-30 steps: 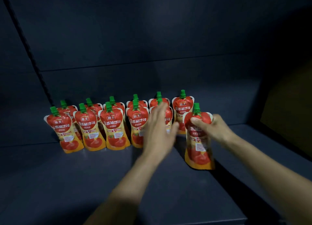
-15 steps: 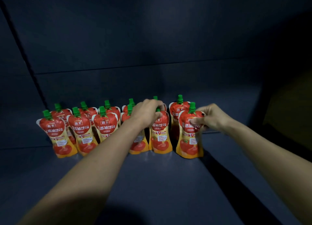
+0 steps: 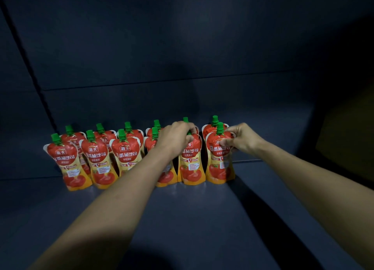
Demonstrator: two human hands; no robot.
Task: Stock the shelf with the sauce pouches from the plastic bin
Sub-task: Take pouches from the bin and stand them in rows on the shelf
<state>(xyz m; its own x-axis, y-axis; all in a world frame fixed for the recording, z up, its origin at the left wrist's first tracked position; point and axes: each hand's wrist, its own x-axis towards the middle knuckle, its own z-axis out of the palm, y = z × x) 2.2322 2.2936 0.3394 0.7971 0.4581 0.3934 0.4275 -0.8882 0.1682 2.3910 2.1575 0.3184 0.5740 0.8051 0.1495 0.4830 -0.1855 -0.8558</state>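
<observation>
Several red and orange sauce pouches with green caps stand upright in two rows on the dark shelf (image 3: 182,219). My left hand (image 3: 175,138) is closed over the top of the fifth front-row pouch (image 3: 191,164), covering its cap. My right hand (image 3: 240,140) pinches the upper right edge of the rightmost front pouch (image 3: 218,162), which stands on the shelf in line with the row. The leftmost front pouch (image 3: 70,164) stands untouched. The plastic bin is out of view.
The shelf's dark back wall (image 3: 182,99) rises just behind the rear row. Bare shelf surface lies in front of the pouches and to the right of the rightmost one. A dim brownish panel (image 3: 348,132) shows at the far right.
My right hand has carried the rightmost pouch back from the front of the shelf into the front row. My left hand has come down onto the top of the fifth pouch.
</observation>
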